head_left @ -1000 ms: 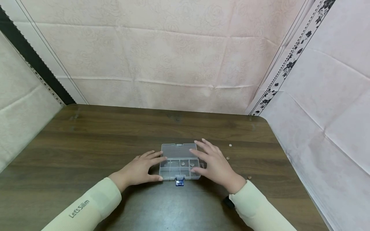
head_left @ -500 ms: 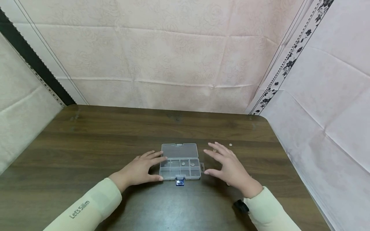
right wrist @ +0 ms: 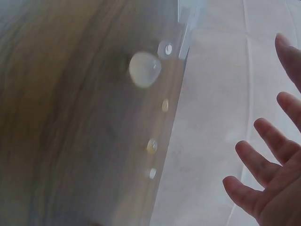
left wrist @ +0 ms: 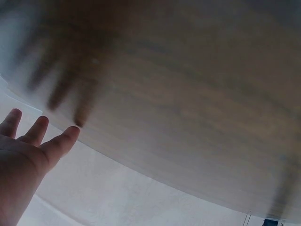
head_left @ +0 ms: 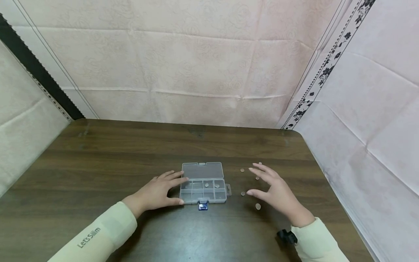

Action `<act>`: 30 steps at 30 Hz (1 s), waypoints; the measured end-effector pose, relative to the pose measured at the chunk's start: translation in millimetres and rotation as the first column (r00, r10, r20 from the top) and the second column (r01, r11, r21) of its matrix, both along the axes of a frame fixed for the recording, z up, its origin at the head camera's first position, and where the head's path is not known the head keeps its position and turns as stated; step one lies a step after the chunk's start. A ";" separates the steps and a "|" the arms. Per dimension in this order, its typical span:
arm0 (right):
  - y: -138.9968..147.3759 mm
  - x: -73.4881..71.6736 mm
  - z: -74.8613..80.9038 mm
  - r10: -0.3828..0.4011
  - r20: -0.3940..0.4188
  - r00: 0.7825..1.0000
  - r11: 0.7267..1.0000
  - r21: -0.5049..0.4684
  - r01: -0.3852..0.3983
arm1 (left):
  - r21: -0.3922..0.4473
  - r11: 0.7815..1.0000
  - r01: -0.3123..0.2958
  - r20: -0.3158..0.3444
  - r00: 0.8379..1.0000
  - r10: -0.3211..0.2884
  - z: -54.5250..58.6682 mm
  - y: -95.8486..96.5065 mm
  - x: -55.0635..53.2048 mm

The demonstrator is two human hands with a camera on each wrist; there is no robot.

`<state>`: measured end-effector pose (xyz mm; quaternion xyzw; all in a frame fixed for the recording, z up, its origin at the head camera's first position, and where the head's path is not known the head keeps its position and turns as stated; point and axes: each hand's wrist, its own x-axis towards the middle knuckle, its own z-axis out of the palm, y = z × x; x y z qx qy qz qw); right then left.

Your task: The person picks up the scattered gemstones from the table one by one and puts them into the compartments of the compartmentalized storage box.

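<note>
Booth-like corner (patterned sheets, wooden table)

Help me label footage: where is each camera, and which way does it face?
Head: worn there, facing forward and down at the clear plastic compartment box; left hand, right hand, pale sleeves visible.
Left wrist: worn there, facing the brown wooden table; part of left hand visible.
Right wrist: worn there, facing small round whitish pieces; part of right hand visible.
Head and right wrist share those pieces.
</note>
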<state>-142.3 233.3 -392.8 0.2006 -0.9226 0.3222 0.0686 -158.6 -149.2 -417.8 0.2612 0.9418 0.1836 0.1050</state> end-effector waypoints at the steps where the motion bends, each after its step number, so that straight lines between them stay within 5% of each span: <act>1: 2.5 0.0 -0.5 -0.010 0.005 1.000 1.000 -0.001 0.010 | 0.000 1.000 -0.003 0.003 1.000 0.003 0.1 0.0 0.0; 30: 63.7 1.8 -4.1 -0.095 0.163 0.982 0.995 -0.001 0.097 | 0.004 1.000 -0.007 0.006 1.000 0.007 -1.0 1.2 -0.7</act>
